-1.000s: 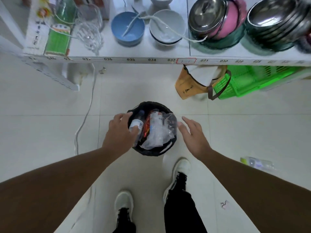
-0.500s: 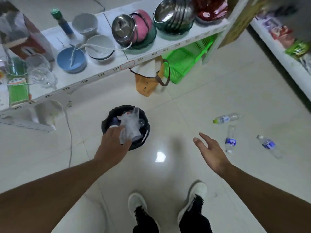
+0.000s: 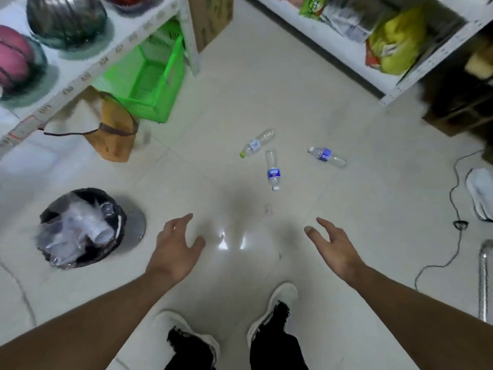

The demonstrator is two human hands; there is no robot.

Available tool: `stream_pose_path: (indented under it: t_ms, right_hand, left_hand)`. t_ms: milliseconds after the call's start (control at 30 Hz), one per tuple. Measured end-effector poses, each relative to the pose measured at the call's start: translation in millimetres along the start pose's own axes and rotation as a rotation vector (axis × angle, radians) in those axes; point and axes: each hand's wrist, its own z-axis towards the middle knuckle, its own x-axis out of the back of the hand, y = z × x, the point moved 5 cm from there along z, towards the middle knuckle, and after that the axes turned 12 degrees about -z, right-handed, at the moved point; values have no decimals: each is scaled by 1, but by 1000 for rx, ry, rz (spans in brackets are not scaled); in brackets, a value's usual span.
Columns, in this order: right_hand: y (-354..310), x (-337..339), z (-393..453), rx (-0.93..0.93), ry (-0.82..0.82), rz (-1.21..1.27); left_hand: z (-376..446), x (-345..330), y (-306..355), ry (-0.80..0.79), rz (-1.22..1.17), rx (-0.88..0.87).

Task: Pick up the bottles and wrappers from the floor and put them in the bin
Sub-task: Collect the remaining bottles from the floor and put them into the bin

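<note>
Three clear plastic bottles lie on the pale tiled floor ahead: a green-capped bottle (image 3: 256, 143), a blue-labelled bottle (image 3: 273, 170) beside it, and another blue-labelled bottle (image 3: 327, 157) further right. The black bin (image 3: 117, 244) stands at the left, stuffed with clear plastic and bottles. My left hand (image 3: 177, 247) hovers to the right of the bin, fingers apart and holding nothing. My right hand (image 3: 332, 245) is likewise open and held out over the floor, well short of the bottles. A tiny scrap (image 3: 268, 208) lies between the hands and the bottles.
A white shelf with bowls (image 3: 66, 30) runs along the left, with a green basket (image 3: 149, 78) and an orange bag (image 3: 114, 137) beneath. Another shelf with snack bags (image 3: 392, 41) stands at the right. A black cable (image 3: 453, 209) and someone's white shoe (image 3: 480, 193) lie far right.
My left hand let go of the bottle into the bin and pulled away empty. The view swung right, so the bin slid left and the three floor bottles came to the centre.
</note>
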Motion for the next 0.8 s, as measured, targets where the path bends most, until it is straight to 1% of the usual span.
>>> stream_pose_path:
  t_ms: [67, 167, 300, 433, 567, 633, 800]
  right_hand:
    - [28, 35, 5, -20, 25, -1]
    - [59, 78, 16, -37, 57, 60]
    - [87, 116, 39, -15, 81, 103]
    - [106, 133, 66, 11, 81, 82]
    - [114, 139, 88, 7, 55, 65]
    - [115, 141, 99, 2, 41, 47]
    - [97, 147, 134, -37, -19, 41]
  left_hand:
    - [5, -22, 36, -13, 44, -25]
    - [21, -48, 80, -21, 113, -51]
    - [54, -82, 131, 10, 150, -47]
    - [75, -126, 167, 24, 104, -26]
    - [87, -162, 192, -42, 111, -24]
    - [98, -174, 202, -76, 117, -17]
    - [151, -181, 214, -97, 88, 39]
